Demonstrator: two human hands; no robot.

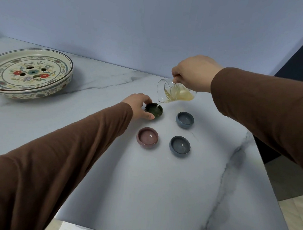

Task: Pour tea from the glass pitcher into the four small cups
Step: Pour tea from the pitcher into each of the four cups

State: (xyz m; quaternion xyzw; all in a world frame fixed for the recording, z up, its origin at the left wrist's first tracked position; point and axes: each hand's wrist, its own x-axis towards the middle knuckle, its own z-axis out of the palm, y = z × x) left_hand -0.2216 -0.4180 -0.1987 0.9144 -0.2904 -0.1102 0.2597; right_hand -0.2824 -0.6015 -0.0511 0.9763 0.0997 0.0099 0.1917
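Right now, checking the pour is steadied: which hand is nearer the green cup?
Left. The left hand touches the green cup, fingers around its left side. The right hand is above and to its right, tilting the pitcher.

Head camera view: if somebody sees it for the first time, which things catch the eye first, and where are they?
The right hand tilts the glass pitcher at centre, a thin stream of tea falling into the dark green cup, which the left hand steadies. Three more small cups stand nearer on the marble table: a pink cup and two blue-grey ones. At far left sits a large flowered tray.
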